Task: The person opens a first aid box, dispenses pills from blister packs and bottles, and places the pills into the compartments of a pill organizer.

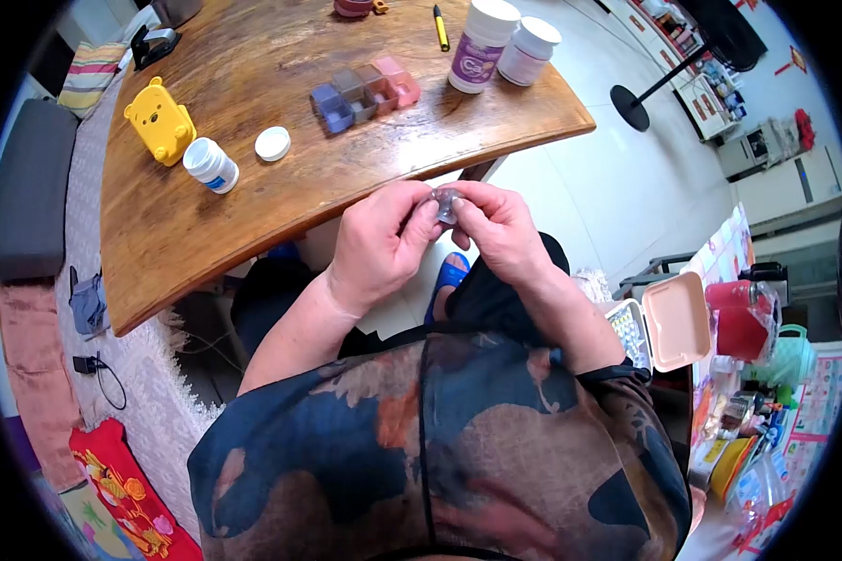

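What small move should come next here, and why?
Probably bring the small shiny piece over the wooden table, keeping the grip: the left hand and right hand pinch it just beyond the table's near edge, so a slip could miss the tabletop.

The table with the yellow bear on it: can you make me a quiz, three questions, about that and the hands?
1. True or false: the left hand and the right hand both touch the same small shiny thing.
2. Which is nearest to the yellow bear?
A. yellow pen
B. small white bottle
C. pink stool
3. Fill in the colour: the round lid lying on the table is ____.

Key: 1 true; 2 B; 3 white.
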{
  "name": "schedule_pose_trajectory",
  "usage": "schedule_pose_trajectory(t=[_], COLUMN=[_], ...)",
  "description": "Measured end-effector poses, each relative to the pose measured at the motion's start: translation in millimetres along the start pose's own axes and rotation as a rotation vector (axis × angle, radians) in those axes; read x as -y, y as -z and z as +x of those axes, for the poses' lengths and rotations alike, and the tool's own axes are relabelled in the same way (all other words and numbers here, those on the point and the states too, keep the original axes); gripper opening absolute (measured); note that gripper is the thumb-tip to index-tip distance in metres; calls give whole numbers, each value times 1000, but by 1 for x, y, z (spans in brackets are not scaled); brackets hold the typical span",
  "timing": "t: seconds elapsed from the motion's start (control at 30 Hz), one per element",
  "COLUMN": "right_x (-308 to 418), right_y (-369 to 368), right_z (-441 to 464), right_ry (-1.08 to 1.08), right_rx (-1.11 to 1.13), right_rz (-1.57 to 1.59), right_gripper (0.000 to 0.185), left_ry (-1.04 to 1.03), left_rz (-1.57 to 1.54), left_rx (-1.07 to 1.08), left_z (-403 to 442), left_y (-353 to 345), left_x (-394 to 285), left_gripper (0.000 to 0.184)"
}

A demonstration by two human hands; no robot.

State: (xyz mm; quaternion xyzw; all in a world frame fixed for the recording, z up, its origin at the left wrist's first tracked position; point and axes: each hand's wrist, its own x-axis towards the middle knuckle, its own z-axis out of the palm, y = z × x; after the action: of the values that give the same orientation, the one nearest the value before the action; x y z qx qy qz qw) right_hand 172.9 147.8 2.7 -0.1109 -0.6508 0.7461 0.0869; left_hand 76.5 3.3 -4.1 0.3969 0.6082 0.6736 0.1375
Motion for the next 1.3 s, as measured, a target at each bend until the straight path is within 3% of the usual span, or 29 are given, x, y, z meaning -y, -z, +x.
schedule_pose_trajectory(t=[0.07,0.13,0.2,0.33,0.43,0.87,1.13,1.3], right_x=[-1,-6,-9,-13,-16,-11,-18,-16], right_y=[1,1,3,8,17,27,34,30], right_z=[-3,-4,-5,-9,-12,-13,-8,-10], right_ry=[-3,111,78,-36,-121,-255,-344,-348], right_rx=[-13,-67,-80,-72,14,-26,18,-25], right_rz=[4,-175,-165,28,213,368,574,581], right_gripper=[24,22,21,19,19,23,35,30], left_ry=[-442,-507,-585,-544,-210,-68,-71,-77], left_rz=[474,517,564,516,323,273,361,326], left_rx=[42,38,22,28,44,40,-4,-14], left_z=[2,1,-1,-2,-7,-1,2,1], left_y=[-2,-9,-14,-16,-15,-15,-14,-16], left_x=[2,4,10,10,9,5,12,17], left_gripper=[10,13,12,9,12,14,10,9])
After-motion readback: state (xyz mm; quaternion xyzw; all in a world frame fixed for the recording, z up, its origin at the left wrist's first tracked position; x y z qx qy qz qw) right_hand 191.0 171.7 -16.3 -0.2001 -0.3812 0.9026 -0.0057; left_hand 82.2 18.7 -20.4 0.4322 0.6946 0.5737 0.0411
